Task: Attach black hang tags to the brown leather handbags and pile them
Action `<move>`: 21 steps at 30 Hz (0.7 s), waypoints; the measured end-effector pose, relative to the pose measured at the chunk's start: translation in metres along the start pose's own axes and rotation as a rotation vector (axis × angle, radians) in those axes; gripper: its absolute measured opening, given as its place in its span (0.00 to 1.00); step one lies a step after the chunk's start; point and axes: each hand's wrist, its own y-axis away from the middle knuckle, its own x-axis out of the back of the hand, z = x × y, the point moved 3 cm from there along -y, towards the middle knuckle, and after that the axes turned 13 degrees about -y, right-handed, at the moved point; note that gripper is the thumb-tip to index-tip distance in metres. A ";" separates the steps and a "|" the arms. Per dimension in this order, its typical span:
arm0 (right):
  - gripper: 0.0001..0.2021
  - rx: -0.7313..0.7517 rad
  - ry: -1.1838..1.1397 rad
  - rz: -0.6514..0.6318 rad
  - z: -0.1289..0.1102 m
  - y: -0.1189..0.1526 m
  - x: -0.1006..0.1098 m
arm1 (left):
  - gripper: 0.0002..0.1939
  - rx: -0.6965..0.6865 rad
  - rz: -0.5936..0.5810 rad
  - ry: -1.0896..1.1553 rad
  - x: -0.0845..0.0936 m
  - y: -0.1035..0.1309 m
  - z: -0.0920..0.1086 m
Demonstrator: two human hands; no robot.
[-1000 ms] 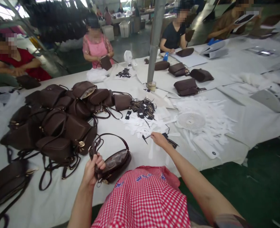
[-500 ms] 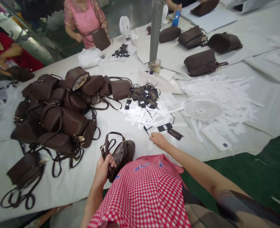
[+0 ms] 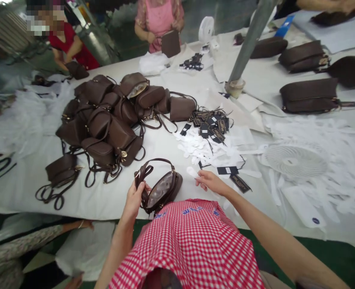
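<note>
My left hand (image 3: 137, 196) is closed on the strap side of a small brown bag (image 3: 165, 188), whose open top shows a grey lining. The bag stands at the table edge, against the red checked apron. To its right, my right hand (image 3: 209, 181) pinches a small white strip (image 3: 192, 172) just above the table. Near its fingers lie black tags (image 3: 240, 183) with cords. Behind them is a heap of white strips (image 3: 201, 148), with a pile of black tags (image 3: 210, 124) beyond.
A large pile of brown bags (image 3: 105, 120) lies at left. A white fan (image 3: 294, 160) and more strips are at right. A post (image 3: 249, 44) rises behind, near more bags (image 3: 309, 96). Several people are around the table.
The view has swung left. My right hand has lifted a white strip between its fingers. The bag in my left hand is tilted, its opening showing more.
</note>
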 end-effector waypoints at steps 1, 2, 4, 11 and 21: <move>0.14 -0.015 -0.137 0.011 -0.008 0.004 -0.005 | 0.25 0.004 0.003 0.035 0.000 0.001 -0.001; 0.16 -0.021 -0.215 0.020 -0.016 0.008 -0.010 | 0.24 0.005 -0.001 0.069 0.000 0.002 -0.001; 0.17 -0.024 -0.285 0.035 -0.031 0.014 -0.019 | 0.23 -0.008 -0.025 0.115 -0.001 0.004 -0.004; 0.17 0.035 -0.251 0.024 -0.059 0.016 -0.055 | 0.17 -0.097 -0.139 0.056 -0.011 0.008 -0.005; 0.24 0.117 -0.225 -0.104 -0.060 -0.033 -0.154 | 0.10 -0.347 -0.114 -0.639 -0.013 0.035 0.015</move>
